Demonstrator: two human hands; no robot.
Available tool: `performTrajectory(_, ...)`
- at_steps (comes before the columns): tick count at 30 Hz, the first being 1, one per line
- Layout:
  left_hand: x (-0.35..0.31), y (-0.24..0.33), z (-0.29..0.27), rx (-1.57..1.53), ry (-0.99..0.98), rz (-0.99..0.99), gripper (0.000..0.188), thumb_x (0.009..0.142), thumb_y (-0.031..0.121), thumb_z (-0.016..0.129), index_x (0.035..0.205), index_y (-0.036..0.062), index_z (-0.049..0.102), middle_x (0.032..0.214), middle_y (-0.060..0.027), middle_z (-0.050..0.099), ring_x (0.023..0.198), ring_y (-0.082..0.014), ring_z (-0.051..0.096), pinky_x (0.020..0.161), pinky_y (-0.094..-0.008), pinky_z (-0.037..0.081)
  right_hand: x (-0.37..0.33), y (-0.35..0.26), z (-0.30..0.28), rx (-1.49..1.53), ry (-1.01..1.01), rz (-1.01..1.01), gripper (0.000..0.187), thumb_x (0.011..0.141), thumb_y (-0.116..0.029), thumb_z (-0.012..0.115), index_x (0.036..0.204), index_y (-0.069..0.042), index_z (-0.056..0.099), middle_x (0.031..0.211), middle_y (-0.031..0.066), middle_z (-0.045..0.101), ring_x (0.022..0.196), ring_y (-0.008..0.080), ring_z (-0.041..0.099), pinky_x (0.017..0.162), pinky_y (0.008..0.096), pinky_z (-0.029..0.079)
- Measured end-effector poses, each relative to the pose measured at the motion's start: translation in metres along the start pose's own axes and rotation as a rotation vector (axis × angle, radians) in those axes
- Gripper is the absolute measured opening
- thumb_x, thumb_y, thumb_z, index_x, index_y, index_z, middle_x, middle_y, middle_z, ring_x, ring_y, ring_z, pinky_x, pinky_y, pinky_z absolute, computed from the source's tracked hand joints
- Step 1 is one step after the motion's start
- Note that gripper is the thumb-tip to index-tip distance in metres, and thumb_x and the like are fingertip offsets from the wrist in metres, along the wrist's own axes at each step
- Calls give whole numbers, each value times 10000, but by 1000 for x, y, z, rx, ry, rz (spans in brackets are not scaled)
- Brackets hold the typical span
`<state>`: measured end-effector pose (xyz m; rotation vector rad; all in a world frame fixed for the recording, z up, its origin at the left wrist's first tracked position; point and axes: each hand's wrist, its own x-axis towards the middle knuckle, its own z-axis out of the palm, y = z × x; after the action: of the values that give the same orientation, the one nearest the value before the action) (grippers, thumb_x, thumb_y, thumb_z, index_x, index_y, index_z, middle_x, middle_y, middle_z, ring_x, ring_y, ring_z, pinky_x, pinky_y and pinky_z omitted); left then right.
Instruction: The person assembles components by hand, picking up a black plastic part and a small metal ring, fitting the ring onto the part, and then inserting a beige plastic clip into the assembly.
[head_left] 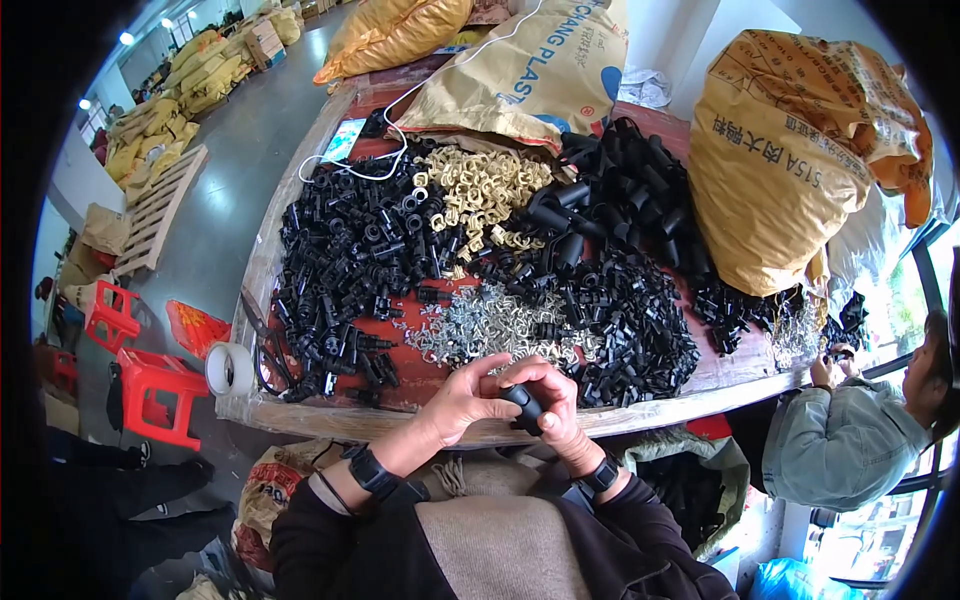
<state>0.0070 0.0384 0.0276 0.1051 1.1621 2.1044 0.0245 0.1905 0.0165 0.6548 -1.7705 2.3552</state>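
Close to the table's front edge, both my hands meet on one black plastic tube-shaped part [522, 410]. My left hand [468, 402] pinches it with thumb and fingers. My right hand [556, 400] wraps round its other side, the fingers curled over the top. Just beyond my hands lies a heap of small silvery metal clips [490, 322]. Behind that sits a pile of cream-coloured plastic rings [490, 190]. Black fittings [345, 260] are heaped on the left, small black pieces [635, 330] on the right, and larger black tubes [630, 190] farther back.
Large yellow sacks [780, 160] stand at the back and right of the table. A white cable [400, 130] crosses to a lit phone [345, 138]. Scissors [268, 345] and a tape roll [230, 370] lie at the left edge. A co-worker [850, 430] sits at right; red stools [160, 395] stand left.
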Motion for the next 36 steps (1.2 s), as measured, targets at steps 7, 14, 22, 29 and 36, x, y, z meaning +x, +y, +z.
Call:
performTrajectory(7,-3,0,-5,-18,-6,1,657,634,-60,651,1207,7,337,1037,-83,513,955,-150,503,817,-272,422,3,0,2,-128,-19,-51,574,642,-513,600,850,18,539,790,99,541,750,197,514,694,294,413)
performTrajectory(14,4,-8,-12,-16,29,8,593,657,-23,648,1177,3,364,1036,-78,509,959,-142,495,821,-272,416,7,4,6,-302,5,-6,431,674,-398,617,834,-6,539,795,101,545,728,213,522,670,308,419)
performTrajectory(22,12,-17,-14,52,27,8,474,708,35,611,1132,2,403,1009,-59,506,923,-131,495,820,-262,409,4,-1,6,-589,-43,-139,383,721,-352,588,884,-13,517,822,113,539,761,267,514,705,339,414)
performTrajectory(29,13,-15,-8,-68,46,20,615,679,23,637,1197,-11,307,985,-81,511,886,-133,511,757,-251,437,0,5,1,-679,-57,-129,477,708,-392,599,974,-18,472,873,122,523,790,270,506,716,343,411)
performTrajectory(36,7,-1,1,52,10,189,671,676,38,645,1229,7,266,1026,-90,506,929,-134,492,811,-266,411,-6,20,5,-534,73,1,754,622,-466,664,1137,-9,359,1021,141,449,898,254,481,776,346,408)
